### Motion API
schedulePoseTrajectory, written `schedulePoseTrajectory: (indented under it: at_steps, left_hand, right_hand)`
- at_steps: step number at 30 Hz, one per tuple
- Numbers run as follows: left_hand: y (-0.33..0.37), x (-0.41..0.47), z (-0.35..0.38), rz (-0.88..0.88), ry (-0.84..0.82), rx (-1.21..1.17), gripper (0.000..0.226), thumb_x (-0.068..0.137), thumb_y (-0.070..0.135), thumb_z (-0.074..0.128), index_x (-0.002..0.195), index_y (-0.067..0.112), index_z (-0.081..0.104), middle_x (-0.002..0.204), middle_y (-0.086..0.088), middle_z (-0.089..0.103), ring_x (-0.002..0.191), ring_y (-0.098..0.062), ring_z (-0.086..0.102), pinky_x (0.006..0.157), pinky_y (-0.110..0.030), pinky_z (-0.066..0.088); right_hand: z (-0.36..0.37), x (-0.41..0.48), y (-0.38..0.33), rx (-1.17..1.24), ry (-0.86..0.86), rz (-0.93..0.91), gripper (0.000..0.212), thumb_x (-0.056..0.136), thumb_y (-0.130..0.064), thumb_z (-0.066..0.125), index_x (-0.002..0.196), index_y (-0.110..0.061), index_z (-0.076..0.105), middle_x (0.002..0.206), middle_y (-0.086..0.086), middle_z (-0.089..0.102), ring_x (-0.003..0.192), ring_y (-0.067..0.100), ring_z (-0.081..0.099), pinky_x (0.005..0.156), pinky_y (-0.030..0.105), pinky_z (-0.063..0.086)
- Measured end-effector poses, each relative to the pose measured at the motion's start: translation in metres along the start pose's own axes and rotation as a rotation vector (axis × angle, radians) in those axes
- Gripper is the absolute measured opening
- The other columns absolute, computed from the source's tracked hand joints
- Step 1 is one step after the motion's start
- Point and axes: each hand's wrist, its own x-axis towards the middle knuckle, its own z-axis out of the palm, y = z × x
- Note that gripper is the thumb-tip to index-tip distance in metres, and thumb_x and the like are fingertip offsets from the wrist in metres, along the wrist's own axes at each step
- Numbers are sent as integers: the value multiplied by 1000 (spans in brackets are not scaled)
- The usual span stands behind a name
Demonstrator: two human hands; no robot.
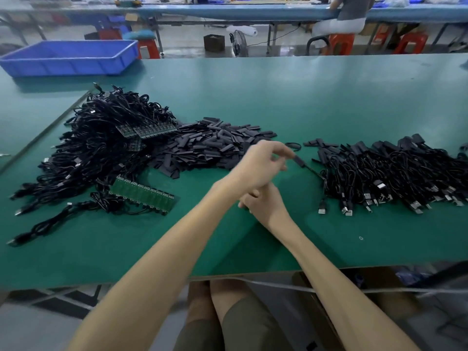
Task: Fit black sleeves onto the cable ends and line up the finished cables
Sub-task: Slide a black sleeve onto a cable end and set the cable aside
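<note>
My left hand [263, 164] reaches across to the right and pinches the sleeved end of a black cable [299, 161]. That cable trails right into the row of finished cables [395, 173], which lie side by side with their USB plugs toward me. My right hand [266, 202] lies under my left wrist, its fingers loosely curled and pointing left, and I see nothing in them. Behind my hands is a heap of loose black sleeves [210, 145]. At the left is a tangled pile of unsleeved cables [101, 148] with green circuit boards [144, 195] on their ends.
A blue plastic bin [68, 57] stands at the table's far left. The green table mat [329, 97] runs bare behind the piles. Its front edge [152, 281] is close to my lap. Another person sits at a bench beyond the aisle.
</note>
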Motion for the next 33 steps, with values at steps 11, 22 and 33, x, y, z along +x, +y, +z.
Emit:
schedulePoseTrajectory:
  at_steps: [11, 22, 33]
  left_hand:
    - [-75, -86, -144, -515, -240, 907, 37, 83, 50, 78, 101, 20, 65, 98, 5, 65, 96, -20, 59, 90, -38, 41]
    - [-63, -87, -108, -267, -115, 483, 18, 80, 19, 84, 78, 27, 68, 73, 10, 69, 71, -7, 63, 65, -25, 45]
    - [-59, -76, -62, -243, 1, 493, 12, 86, 33, 73, 90, 25, 65, 84, 11, 66, 84, -18, 60, 98, -36, 38]
  right_hand:
    - [-2, -3, -4, 20, 17, -26, 12, 92, -15, 75, 102, -21, 72, 99, 6, 68, 76, 9, 59, 73, 16, 45]
    - [-1, -11, -13, 29, -102, -67, 11, 94, -24, 75, 104, -19, 75, 94, -7, 76, 81, 9, 72, 79, 17, 54]
    - [-2, -7, -10, 9, -93, -8, 13, 88, -12, 79, 99, -10, 71, 85, 2, 77, 80, 21, 74, 85, 41, 60]
